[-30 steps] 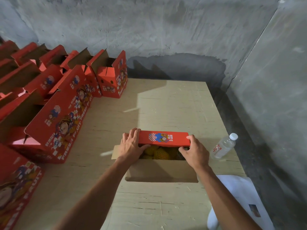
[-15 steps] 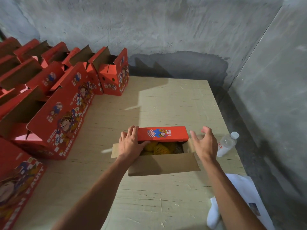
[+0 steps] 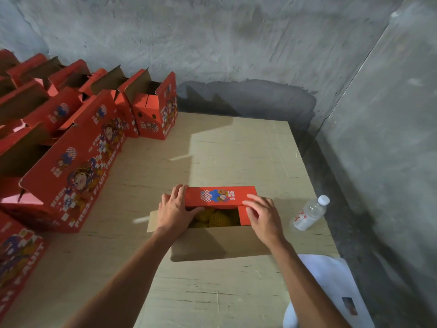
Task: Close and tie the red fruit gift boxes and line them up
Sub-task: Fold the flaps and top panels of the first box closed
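Pale wooden table (image 3: 236, 150) set in a corner of rough grey concrete walls (image 3: 212, 39). Clear plastic water bottle (image 3: 309, 213), white cap, red label, lies near the table's right edge. White bag (image 3: 331, 287) beside the table, lower right.

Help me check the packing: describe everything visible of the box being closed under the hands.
The gift box is corrugated cardboard, red outside, brown inside, standing upright on the wooden table. Its far red flap, printed with a cartoon figure, is folded over the opening; a small red right end flap is folding in. The near brown flap hangs open towards the person. Yellow netted fruit shows inside. The left hand and right hand press on the flaps.
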The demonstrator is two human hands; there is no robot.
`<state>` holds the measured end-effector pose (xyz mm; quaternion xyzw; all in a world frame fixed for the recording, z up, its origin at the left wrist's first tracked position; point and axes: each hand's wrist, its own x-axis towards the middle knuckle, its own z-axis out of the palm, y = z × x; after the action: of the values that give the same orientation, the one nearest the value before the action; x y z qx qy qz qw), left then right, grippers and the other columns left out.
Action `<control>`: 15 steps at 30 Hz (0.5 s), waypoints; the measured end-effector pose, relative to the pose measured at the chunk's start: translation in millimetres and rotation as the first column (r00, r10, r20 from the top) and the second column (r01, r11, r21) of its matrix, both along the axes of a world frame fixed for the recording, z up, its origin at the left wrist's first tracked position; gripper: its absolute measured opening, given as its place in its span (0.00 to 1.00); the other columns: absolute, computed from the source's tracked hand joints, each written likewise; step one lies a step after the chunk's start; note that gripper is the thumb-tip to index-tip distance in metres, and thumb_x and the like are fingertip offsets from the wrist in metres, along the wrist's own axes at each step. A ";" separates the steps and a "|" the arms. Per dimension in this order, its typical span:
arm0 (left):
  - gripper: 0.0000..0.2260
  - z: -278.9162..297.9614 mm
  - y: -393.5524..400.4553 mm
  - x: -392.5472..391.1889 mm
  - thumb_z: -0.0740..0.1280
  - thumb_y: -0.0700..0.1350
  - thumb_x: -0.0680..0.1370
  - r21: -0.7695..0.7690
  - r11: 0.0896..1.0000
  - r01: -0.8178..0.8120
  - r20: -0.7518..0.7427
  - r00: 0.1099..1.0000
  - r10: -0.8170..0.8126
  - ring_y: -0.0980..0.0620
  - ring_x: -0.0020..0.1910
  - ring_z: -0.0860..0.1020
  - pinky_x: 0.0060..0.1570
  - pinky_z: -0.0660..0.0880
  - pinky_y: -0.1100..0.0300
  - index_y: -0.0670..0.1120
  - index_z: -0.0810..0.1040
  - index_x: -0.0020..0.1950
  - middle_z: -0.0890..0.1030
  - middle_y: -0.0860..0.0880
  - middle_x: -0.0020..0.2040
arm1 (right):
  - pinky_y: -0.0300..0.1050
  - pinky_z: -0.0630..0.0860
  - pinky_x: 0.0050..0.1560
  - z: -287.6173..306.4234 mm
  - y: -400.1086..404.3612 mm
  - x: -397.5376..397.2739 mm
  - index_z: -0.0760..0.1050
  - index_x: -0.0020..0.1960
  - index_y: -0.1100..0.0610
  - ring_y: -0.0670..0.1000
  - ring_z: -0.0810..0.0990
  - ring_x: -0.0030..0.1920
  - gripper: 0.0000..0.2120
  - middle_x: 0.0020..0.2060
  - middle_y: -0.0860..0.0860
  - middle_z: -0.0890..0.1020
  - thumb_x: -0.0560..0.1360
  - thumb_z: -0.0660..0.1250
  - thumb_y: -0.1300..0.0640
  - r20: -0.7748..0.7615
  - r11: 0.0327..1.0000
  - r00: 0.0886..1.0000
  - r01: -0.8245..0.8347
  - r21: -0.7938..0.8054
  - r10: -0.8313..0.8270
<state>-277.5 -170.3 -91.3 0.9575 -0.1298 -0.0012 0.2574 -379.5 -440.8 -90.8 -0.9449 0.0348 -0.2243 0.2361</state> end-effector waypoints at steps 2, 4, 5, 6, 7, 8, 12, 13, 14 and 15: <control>0.39 0.6 -1.1 -1.1 0.69 0.70 0.72 0.007 1.000 -0.005 0.001 1.000 0.005 0.43 0.61 0.70 0.60 0.73 0.45 0.54 0.62 0.76 0.67 0.55 0.74 | 0.49 0.72 0.69 -3.6 -0.8 0.7 0.83 0.63 0.54 0.54 0.75 0.68 0.13 0.68 0.51 0.79 0.80 0.69 0.63 -0.020 1.000 1.000 -0.020 0.006 0.021; 0.39 2.7 -2.7 -3.4 0.67 0.71 0.72 0.012 1.000 0.004 -0.006 1.000 -0.004 0.44 0.62 0.70 0.60 0.73 0.45 0.54 0.61 0.77 0.66 0.56 0.74 | 0.49 0.68 0.74 -4.6 -0.9 -0.2 0.81 0.67 0.54 0.53 0.70 0.75 0.15 0.72 0.52 0.76 0.82 0.66 0.62 -0.067 0.998 0.997 -0.041 0.041 0.044; 0.40 4.1 -3.0 -4.1 0.67 0.72 0.73 0.021 1.000 0.008 -0.012 1.000 -0.007 0.43 0.62 0.71 0.61 0.73 0.46 0.54 0.60 0.77 0.65 0.56 0.75 | 0.50 0.67 0.75 -4.8 -1.9 -0.1 0.80 0.68 0.54 0.53 0.68 0.76 0.15 0.73 0.52 0.75 0.82 0.65 0.62 -0.091 0.997 0.994 -0.048 0.053 0.053; 0.40 5.0 -2.9 -5.0 0.66 0.72 0.73 0.027 1.000 0.004 -0.023 1.000 -0.003 0.43 0.64 0.71 0.62 0.72 0.46 0.54 0.60 0.78 0.65 0.56 0.76 | 0.50 0.66 0.76 -4.6 -3.3 0.1 0.80 0.68 0.54 0.53 0.66 0.77 0.16 0.74 0.52 0.74 0.83 0.65 0.61 -0.113 0.997 0.992 -0.053 0.063 0.060; 0.41 4.7 -1.6 -7.1 0.66 0.72 0.73 0.030 1.000 -0.009 -0.032 0.999 0.010 0.42 0.65 0.72 0.65 0.71 0.46 0.52 0.60 0.78 0.64 0.54 0.77 | 0.51 0.66 0.76 -4.9 -4.2 -0.7 0.79 0.69 0.54 0.52 0.65 0.78 0.16 0.74 0.51 0.73 0.83 0.64 0.61 -0.129 0.996 0.990 -0.056 0.072 0.065; 0.41 3.6 0.8 -9.7 0.67 0.72 0.73 0.034 0.999 -0.030 -0.027 0.999 0.031 0.42 0.67 0.71 0.68 0.68 0.46 0.51 0.60 0.79 0.64 0.53 0.78 | 0.51 0.66 0.76 -5.3 -4.1 -1.9 0.79 0.69 0.54 0.51 0.65 0.78 0.16 0.75 0.51 0.72 0.83 0.64 0.61 -0.134 0.995 0.989 -0.059 0.085 0.070; 0.45 9.2 15.2 -10.2 0.64 0.73 0.72 0.105 0.972 -0.208 0.002 0.978 0.209 0.42 0.77 0.61 0.77 0.48 0.39 0.47 0.60 0.79 0.63 0.47 0.79 | 0.50 0.66 0.76 -3.3 -2.3 -1.6 0.79 0.69 0.53 0.48 0.63 0.79 0.16 0.75 0.49 0.72 0.83 0.64 0.61 -0.112 0.988 0.991 -0.054 0.145 0.070; 0.45 13.3 19.7 -10.4 0.64 0.74 0.72 0.105 0.962 -0.250 -0.002 0.968 0.252 0.42 0.78 0.59 0.77 0.46 0.38 0.46 0.61 0.79 0.63 0.46 0.79 | 0.50 0.66 0.76 -2.3 -2.2 -2.0 0.79 0.69 0.54 0.48 0.63 0.79 0.16 0.75 0.49 0.72 0.83 0.64 0.61 -0.112 0.986 0.992 -0.048 0.161 0.066; 0.46 18.1 24.7 -10.8 0.64 0.75 0.71 0.106 0.952 -0.286 -0.009 0.957 0.289 0.41 0.77 0.60 0.76 0.48 0.37 0.45 0.61 0.79 0.64 0.45 0.78 | 0.49 0.66 0.76 -1.3 -1.4 -2.5 0.79 0.69 0.54 0.49 0.63 0.79 0.16 0.75 0.50 0.72 0.83 0.64 0.61 -0.112 0.984 0.992 -0.041 0.173 0.061; 0.47 23.4 31.4 -11.1 0.63 0.76 0.71 0.116 0.941 -0.317 -0.032 0.946 0.322 0.41 0.76 0.63 0.76 0.54 0.38 0.45 0.61 0.78 0.66 0.45 0.77 | 0.49 0.66 0.76 -0.6 0.1 -3.1 0.79 0.69 0.55 0.49 0.63 0.79 0.16 0.75 0.50 0.72 0.83 0.65 0.62 -0.112 0.983 0.992 -0.038 0.179 0.059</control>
<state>-288.6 -138.9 -67.9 0.9782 0.0340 0.0091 0.2047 -382.6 -440.7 -91.3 -0.9323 0.0453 -0.1588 0.3217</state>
